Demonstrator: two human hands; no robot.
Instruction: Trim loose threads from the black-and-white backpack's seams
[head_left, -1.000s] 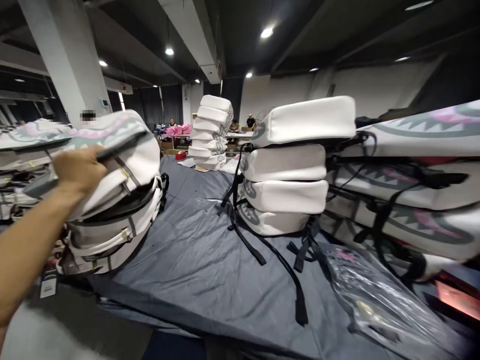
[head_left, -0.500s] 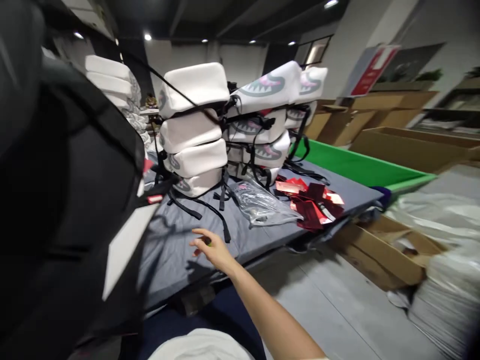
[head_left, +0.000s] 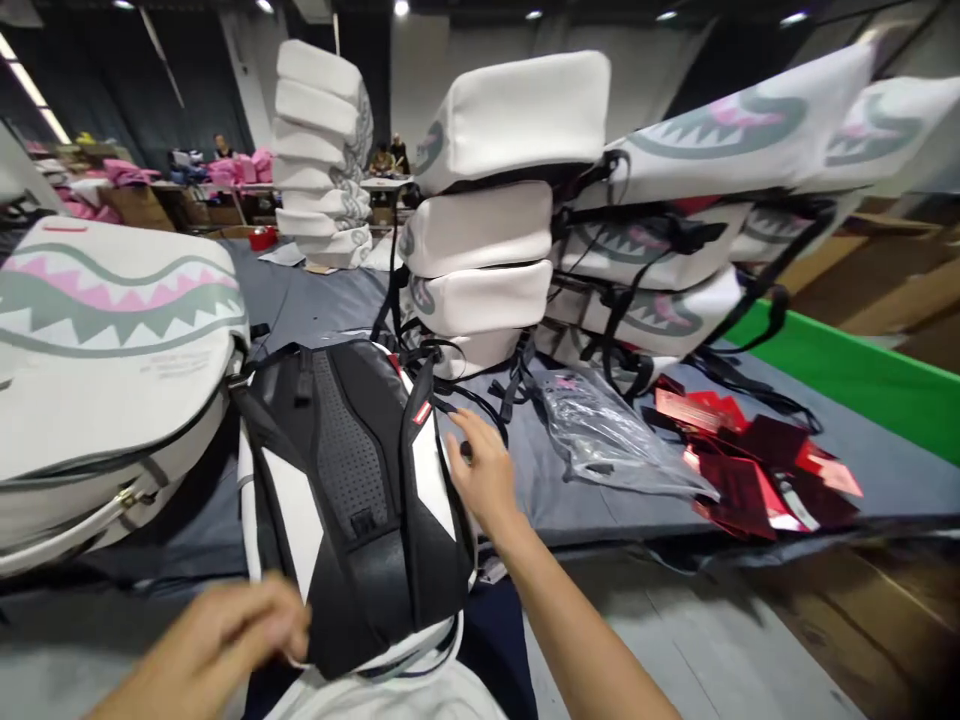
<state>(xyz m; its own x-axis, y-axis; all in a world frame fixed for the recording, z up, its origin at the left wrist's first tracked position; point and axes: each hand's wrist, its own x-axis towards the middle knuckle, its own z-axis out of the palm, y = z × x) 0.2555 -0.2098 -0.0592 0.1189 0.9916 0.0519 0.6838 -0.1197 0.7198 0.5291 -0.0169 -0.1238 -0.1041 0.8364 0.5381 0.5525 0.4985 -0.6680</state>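
Note:
A backpack [head_left: 352,470] lies on the cloth-covered table in front of me, its black back panel and straps facing up, with white sides. Beside its right edge is my right hand [head_left: 486,472], fingers bent, a small dark thing showing between them that I cannot make out. At the backpack's lower left corner, my left hand [head_left: 259,625] is smeared by motion; its fingers look curled, but whether they hold anything is unclear. To the left stands a white backpack [head_left: 112,380] with a green and pink shark-mouth print.
Stacked white backpacks [head_left: 525,110] rise behind, straps dangling. Rightward on the table [head_left: 517,510] lie a clear plastic bag [head_left: 615,440] and a pile of red tags [head_left: 772,470]. A green-sided bin [head_left: 862,370] stands beyond. Another tall white stack [head_left: 315,150] is farther back.
My view has turned left. The black mass that filled the left side is gone, and the backpack now lies flat before me. My left hand has come into view; my right hand is beside the backpack.

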